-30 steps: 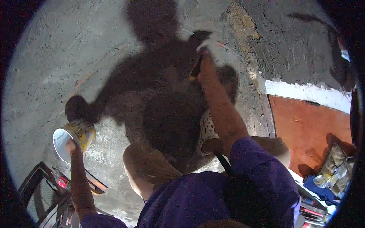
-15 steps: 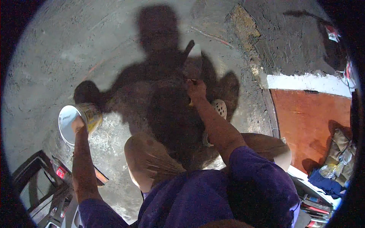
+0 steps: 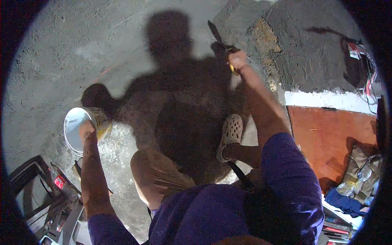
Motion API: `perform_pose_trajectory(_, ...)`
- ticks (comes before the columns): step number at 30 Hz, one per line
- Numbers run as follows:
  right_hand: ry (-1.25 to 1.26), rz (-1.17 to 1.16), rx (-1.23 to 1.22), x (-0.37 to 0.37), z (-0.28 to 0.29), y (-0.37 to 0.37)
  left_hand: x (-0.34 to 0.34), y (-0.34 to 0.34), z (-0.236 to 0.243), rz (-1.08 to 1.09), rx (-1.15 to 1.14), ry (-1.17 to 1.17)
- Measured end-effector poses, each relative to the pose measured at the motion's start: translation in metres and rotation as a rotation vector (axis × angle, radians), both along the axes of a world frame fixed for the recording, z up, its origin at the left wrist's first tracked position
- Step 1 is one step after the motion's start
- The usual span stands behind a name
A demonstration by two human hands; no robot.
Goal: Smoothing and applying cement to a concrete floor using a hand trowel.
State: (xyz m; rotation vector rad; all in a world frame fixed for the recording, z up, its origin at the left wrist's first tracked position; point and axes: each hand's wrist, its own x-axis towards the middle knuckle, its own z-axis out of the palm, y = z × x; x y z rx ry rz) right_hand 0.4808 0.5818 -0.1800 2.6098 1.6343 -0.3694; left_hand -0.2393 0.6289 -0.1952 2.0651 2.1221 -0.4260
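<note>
At the left, my left hand (image 3: 87, 130) is closed on a bucket (image 3: 74, 118) with a white inside and a yellowish outside. The bucket is tilted with its mouth toward me, and my fingers are partly hidden inside it. Farther off to the right, my right hand (image 3: 239, 60) is wrapped round the yellow handle of a trowel (image 3: 233, 68). The trowel's blade shows only as a thin dark edge, and I cannot tell whether it touches the rough grey cement (image 3: 61, 69). My shadow darkens the middle of that cement.
A perforated clog (image 3: 232, 130) on my foot stands below my right forearm. On the right lie a reddish-brown board (image 3: 326, 143) and a heap of cloth and bags (image 3: 361, 175). Dark wet-looking cement (image 3: 314, 61) spreads beyond the board. A bottle (image 3: 60, 181) and a dark frame (image 3: 32, 188) stand lower left.
My right hand has moved away from me and to the right with the trowel, and the blade has turned edge-on. My left hand and the bucket have barely shifted.
</note>
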Motion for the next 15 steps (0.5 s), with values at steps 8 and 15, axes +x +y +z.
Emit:
perform_pose_trajectory(8,-0.066,-0.127,-0.028,0.022,0.079,0.055,0.006,-0.004,0.009,0.315,0.031,-0.231)
perform_pose_trajectory(15,-0.001,-0.266,-0.071,0.049,0.119,0.081,0.006,-0.003,0.007,0.138,-0.027,-0.044)
